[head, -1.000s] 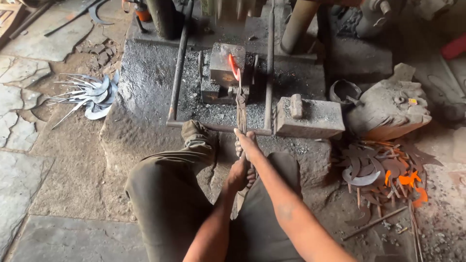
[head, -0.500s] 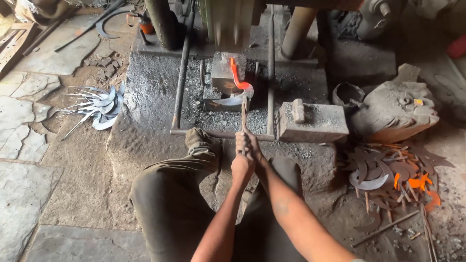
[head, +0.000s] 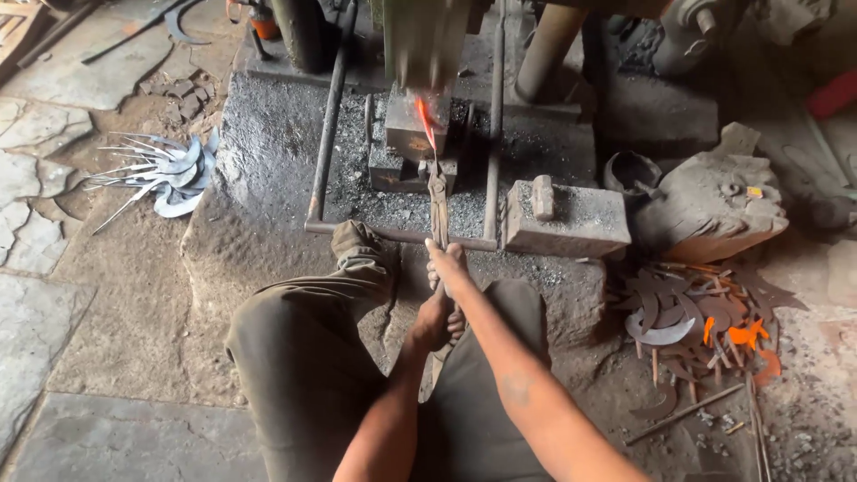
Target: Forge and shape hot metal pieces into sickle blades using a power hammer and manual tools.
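Long metal tongs [head: 438, 201] run from my hands up to a glowing orange-red strip of hot metal [head: 425, 121]. The strip stands on edge on the dark anvil block [head: 403, 136], under a blurred power-hammer head [head: 423, 43]. My right hand [head: 446, 265] grips the tong handles higher up. My left hand [head: 432, 319] grips them just below, near my knees. A foot in a worn shoe [head: 354, 241] rests against the low metal bar [head: 393, 234] in front of the machine.
A pile of finished grey curved blades [head: 165, 174] lies at the left. At the right are dark blade blanks [head: 678, 312], some glowing orange [head: 741, 335]. A steel block with a hammer head [head: 564, 217] and a large stone [head: 714, 203] sit right of the anvil.
The hot strip was curved and lying flatter on the anvil; now it stands narrow and upright under the hammer. My hands have turned the tongs and stayed closed on them.
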